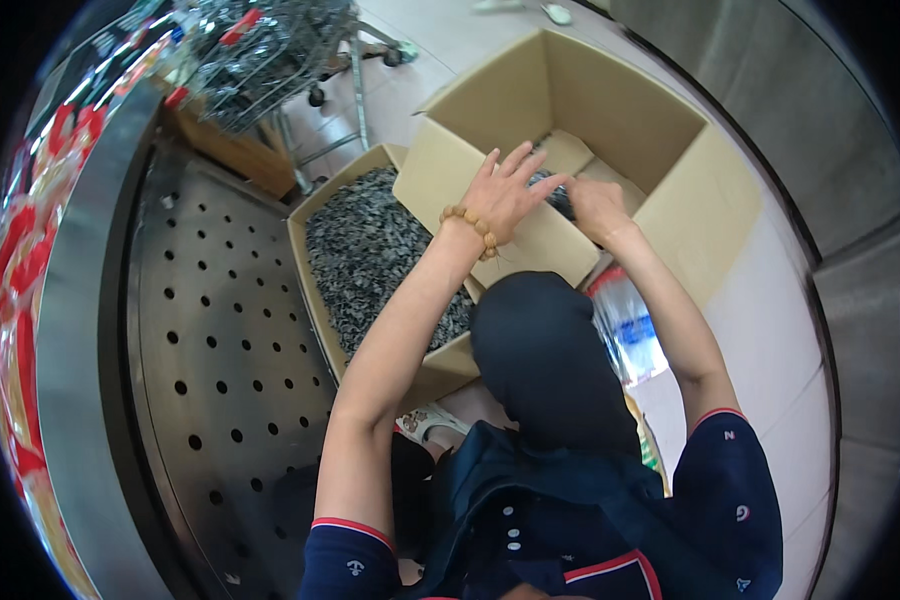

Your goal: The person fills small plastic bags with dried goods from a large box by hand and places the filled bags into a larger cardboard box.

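My left hand (506,187), a wooden bead bracelet at its wrist, has its fingers spread over the inner flap of a large open cardboard box (622,112). Beside it, my right hand (602,208) is bent at the fingers just inside the same box. Whether it grips anything is hidden. Between the hands a little dark, shiny material (556,193) shows at the bottom of the box. To the left, partly under the flap, a second cardboard box (420,375) is filled with small dark grey and pale flaky pieces (371,247).
At left runs a perforated metal shelf (225,307) with a raised metal edge (90,300) and red packaging beyond it. A wire cart (270,67) full of clear plastic wrapping stands at the back. A plastic-wrapped pack (634,326) lies by my knee; metal panels (765,97) line the right.
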A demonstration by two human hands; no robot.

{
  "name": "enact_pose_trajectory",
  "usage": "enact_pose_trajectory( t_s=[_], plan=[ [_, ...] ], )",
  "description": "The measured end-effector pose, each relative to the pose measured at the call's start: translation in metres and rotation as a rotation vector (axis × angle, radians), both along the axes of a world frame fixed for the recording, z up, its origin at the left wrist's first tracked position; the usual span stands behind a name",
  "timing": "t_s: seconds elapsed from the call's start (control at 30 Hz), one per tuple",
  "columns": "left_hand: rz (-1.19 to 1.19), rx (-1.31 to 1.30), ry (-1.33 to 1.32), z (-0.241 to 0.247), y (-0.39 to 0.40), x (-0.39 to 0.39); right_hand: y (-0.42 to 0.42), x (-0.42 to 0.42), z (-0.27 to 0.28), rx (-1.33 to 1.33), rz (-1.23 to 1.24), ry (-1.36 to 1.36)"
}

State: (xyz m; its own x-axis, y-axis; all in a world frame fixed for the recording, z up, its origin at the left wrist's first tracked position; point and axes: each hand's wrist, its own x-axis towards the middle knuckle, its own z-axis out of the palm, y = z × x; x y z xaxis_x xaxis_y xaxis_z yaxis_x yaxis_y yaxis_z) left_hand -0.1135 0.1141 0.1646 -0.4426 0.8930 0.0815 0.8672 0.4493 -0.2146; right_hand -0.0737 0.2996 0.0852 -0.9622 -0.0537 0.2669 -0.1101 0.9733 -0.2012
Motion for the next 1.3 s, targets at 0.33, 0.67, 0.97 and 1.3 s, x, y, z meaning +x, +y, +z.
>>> enact_pose_trajectory(
  t_s=[0.33, 0.67, 0.97, 1.3],
  plan=[
    [-0.035, 0.031, -0.015, -0.042, 0.008, 0.005, 0.072, -0.039, 0.05, 0.127, -0.255, -0.028],
    [0.056, 0.005, -0.011, -0.044, 0.006, 0.018, 0.077, -0.178, 0.012, -0.114, -0.285, -0.574],
    [-0.002, 0.046, 0.0, -0.049, 0.027, 0.015, 0.078, -0.231, -0.166, 0.004, -0.193, -0.962],
    [0.072, 0.129, -0.049, -0.056, 0.005, 0.02, 0.018, -0.204, -0.149, 0.017, 0.099, -0.967]
  ],
)
